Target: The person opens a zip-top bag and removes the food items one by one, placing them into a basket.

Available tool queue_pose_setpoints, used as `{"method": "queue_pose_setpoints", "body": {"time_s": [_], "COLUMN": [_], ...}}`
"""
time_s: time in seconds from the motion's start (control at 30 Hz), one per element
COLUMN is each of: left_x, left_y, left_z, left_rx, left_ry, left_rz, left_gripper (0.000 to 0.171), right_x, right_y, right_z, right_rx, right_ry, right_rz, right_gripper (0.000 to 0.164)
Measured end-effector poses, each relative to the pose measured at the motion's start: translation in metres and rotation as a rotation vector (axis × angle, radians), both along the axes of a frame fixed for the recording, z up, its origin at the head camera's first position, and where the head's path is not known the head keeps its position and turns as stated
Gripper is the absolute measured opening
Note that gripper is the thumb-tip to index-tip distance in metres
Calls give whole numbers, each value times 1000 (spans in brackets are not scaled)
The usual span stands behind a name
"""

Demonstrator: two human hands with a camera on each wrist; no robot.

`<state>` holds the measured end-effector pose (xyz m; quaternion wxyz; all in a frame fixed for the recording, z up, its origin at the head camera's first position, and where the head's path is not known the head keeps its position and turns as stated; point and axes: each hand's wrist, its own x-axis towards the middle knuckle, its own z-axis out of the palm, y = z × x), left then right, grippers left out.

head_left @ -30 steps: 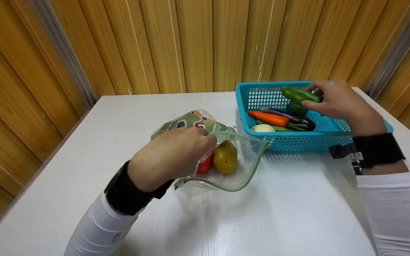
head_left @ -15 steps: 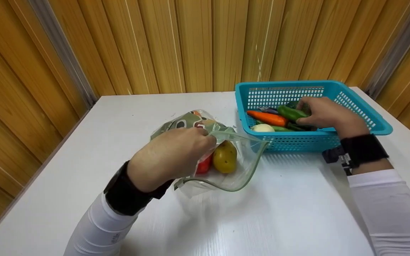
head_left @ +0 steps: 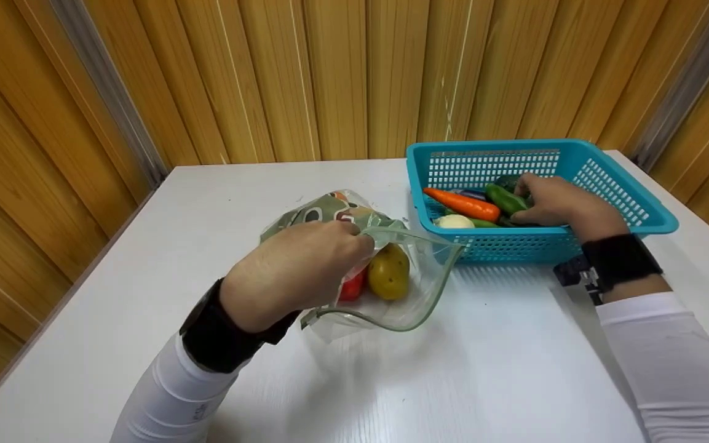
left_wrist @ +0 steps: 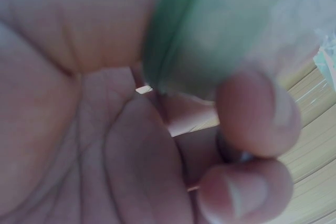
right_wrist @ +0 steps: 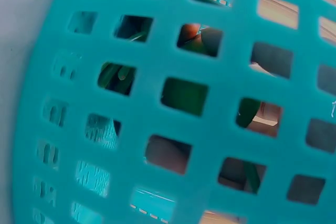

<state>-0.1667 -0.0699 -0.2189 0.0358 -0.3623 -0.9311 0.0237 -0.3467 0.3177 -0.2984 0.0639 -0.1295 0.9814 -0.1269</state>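
My left hand (head_left: 305, 261) pinches the rim of a clear zip bag (head_left: 419, 314) with a green zip edge and a printed pattern. Inside the bag lie a yellow-brown mango-like fruit (head_left: 389, 274) and a red item (head_left: 353, 288), partly behind the hand. In the left wrist view the green bag edge (left_wrist: 176, 40) runs between thumb and fingers. Low in the turquoise basket (head_left: 514, 232), my right hand (head_left: 566, 202) has thumb and fingers around a green pepper (head_left: 503, 198). Through the basket's holes in the right wrist view, only bits of the hand and green vegetables show.
Also in the basket are a carrot (head_left: 463, 204), a white onion-like bulb (head_left: 454, 221), a mostly hidden eggplant (head_left: 472, 194) and a dark green vegetable (head_left: 506, 182). The basket's near wall stands below the right wrist. A wooden panel wall (head_left: 336, 80) rises behind the white table (head_left: 206, 227).
My right hand has lowered the green pepper from above the basket down among the vegetables. The carrot has shifted slightly. The left hand and the bag stay put.
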Motion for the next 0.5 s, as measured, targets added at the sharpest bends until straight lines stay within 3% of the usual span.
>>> {"method": "queue_pose_setpoints", "body": {"time_s": [0.5], "left_x": [-1], "left_y": [0], "left_z": [-1], "left_rx": [-6], "left_ry": [5], "left_rz": [-5], "left_gripper": [24], "right_x": [11], "right_y": [-10], "right_z": [15], "right_rx": [3], "right_ry": [9], "right_rz": [9], "right_gripper": [58]}}
